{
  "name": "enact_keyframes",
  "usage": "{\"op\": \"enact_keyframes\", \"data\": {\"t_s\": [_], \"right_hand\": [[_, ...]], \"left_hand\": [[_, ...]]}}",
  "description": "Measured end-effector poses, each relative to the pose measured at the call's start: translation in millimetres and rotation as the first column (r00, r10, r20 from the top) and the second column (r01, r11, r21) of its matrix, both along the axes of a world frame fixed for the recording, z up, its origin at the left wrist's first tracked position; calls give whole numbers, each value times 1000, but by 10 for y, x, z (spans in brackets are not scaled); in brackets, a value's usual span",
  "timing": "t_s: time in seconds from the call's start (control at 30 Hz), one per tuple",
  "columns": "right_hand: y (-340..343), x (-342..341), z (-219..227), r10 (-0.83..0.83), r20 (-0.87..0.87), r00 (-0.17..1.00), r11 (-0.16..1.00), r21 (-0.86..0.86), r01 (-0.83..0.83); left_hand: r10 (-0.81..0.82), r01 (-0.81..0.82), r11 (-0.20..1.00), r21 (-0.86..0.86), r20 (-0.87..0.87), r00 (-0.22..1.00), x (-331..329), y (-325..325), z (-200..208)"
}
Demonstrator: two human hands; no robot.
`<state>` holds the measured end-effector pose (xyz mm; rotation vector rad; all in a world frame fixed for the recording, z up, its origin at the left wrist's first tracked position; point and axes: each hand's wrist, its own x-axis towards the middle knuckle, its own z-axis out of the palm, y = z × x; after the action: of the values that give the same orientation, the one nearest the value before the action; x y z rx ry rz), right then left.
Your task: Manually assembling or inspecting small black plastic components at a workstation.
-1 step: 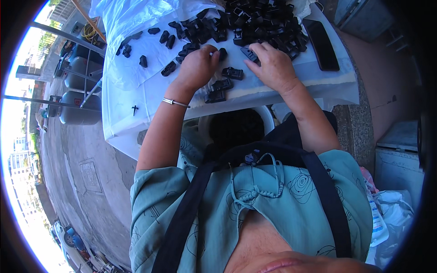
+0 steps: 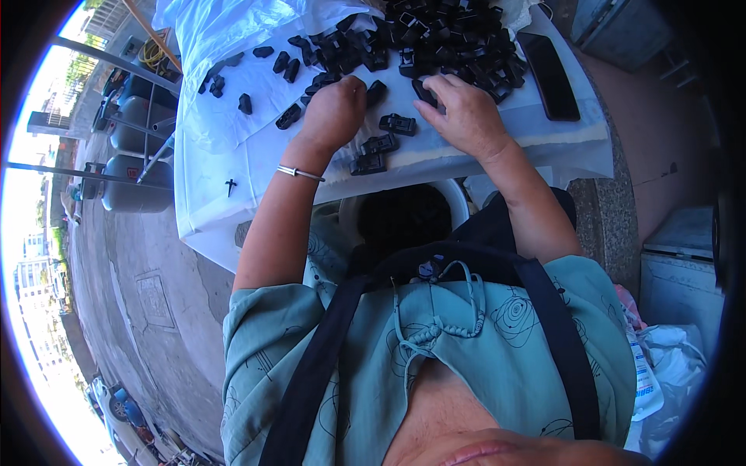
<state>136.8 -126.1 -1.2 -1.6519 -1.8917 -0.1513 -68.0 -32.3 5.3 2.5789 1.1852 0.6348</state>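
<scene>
My left hand [image 2: 336,115], with a bracelet on its wrist, is closed on a small black plastic part [image 2: 376,94]; its fingertips are mostly hidden behind the hand. Between the thumb and fingers of my right hand [image 2: 466,116] is another black plastic part [image 2: 423,92]. The two parts are held apart, just above the white-covered table [image 2: 206,167]. Nearer to me, between my hands, a few similar black parts [image 2: 398,124] lie in a slanting row. One more black part [image 2: 288,117] rests beside my left wrist.
A large heap of black parts [image 2: 451,39] covers the table's far side. Clear plastic sheeting [image 2: 225,46] lies at the far left, a black phone [image 2: 549,78] at the right. A tiny black cross-shaped piece [image 2: 231,187] lies near the left edge. Below the table's front edge stands a round tub [image 2: 460,203] with dark contents.
The part in my right hand has turned, showing a different side. My left hand has rolled and shifted slightly left, and its part is tilted differently. The loose parts lie where they were.
</scene>
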Motion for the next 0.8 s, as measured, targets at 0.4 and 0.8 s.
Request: {"op": "enact_keyframes", "data": {"t_s": [0.4, 0.8], "right_hand": [[56, -100, -60, -77, 39, 996, 989, -123, 81], [172, -68, -100, 294, -39, 955, 952, 104, -289]], "left_hand": [[13, -15, 998, 53, 38, 999, 29, -82, 67], [-142, 173, 967, -188, 171, 975, 72, -256, -22]]}}
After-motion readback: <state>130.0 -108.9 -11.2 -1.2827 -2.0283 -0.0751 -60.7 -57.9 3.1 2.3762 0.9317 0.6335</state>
